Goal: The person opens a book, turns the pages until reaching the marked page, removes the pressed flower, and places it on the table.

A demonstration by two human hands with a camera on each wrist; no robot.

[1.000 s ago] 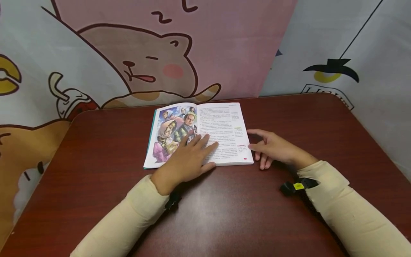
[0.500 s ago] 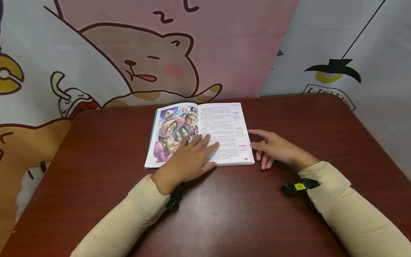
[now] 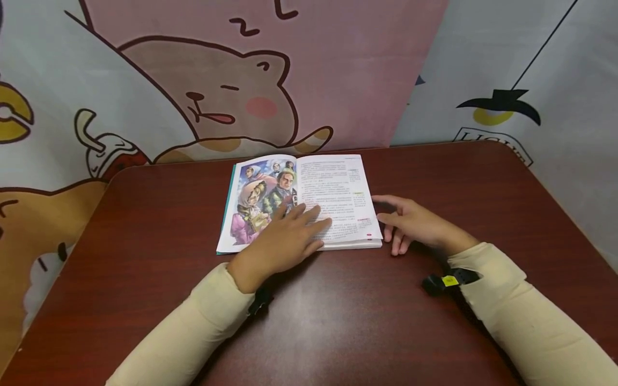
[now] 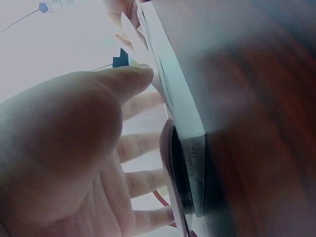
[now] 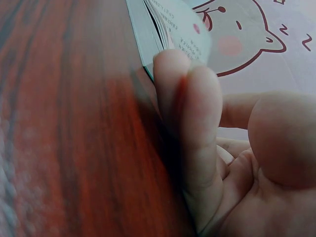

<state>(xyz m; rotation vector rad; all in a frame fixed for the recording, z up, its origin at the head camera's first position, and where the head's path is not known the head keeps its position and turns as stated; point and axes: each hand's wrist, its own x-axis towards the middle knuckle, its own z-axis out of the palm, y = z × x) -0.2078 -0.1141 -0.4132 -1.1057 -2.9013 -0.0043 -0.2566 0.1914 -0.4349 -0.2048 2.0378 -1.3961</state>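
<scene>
An open book [image 3: 333,182] lies on the table, a colour picture on its left page and print on its right page [image 3: 333,177]. My left hand [image 3: 277,241] reaches over its lower middle with fingers spread, the fingertips over the right page. In the left wrist view its fingers are extended beside the raised pages [image 4: 170,163]. At the book's right edge is my right hand [image 3: 415,222], its index finger and thumb at the page edge with a gap between them. The right page's lower corner [image 5: 197,39] stands slightly off the sheets below; what the fingertips touch is partly hidden.
The dark red-brown table [image 3: 338,321] runs back to a cloth backdrop [image 3: 357,69] printed with a sleeping bear and other cartoons. A black wrist device [image 3: 436,284] sits under my right sleeve.
The right page's lower edge has lifted slightly, showing the sheets under it. My left fingers have shifted a little down and right. The right hand has barely moved.
</scene>
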